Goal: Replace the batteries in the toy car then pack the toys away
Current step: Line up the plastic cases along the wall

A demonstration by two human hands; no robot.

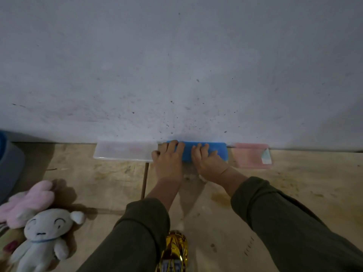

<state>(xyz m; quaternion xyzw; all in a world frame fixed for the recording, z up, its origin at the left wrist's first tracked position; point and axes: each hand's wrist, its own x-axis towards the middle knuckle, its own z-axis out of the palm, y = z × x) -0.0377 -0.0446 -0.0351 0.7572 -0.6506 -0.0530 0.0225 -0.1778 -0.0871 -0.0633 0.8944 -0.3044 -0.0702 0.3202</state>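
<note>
Both hands are down on the blue box [204,151], which sits hard against the foot of the wall [176,65]. The left hand [169,160] curls its fingers over the box's left end, and the right hand [206,159] grips its middle from above. A clear lid [123,151] lies just left of the box, and a pink box [252,156] just right, all three lined along the wall. The gold toy car [173,252] sits near the person, between the sleeves, well apart from the boxes. A white plush toy [44,238] and a pink plush toy [29,201] crowd the left edge; bare floor [294,183] lies open to the right.
</note>
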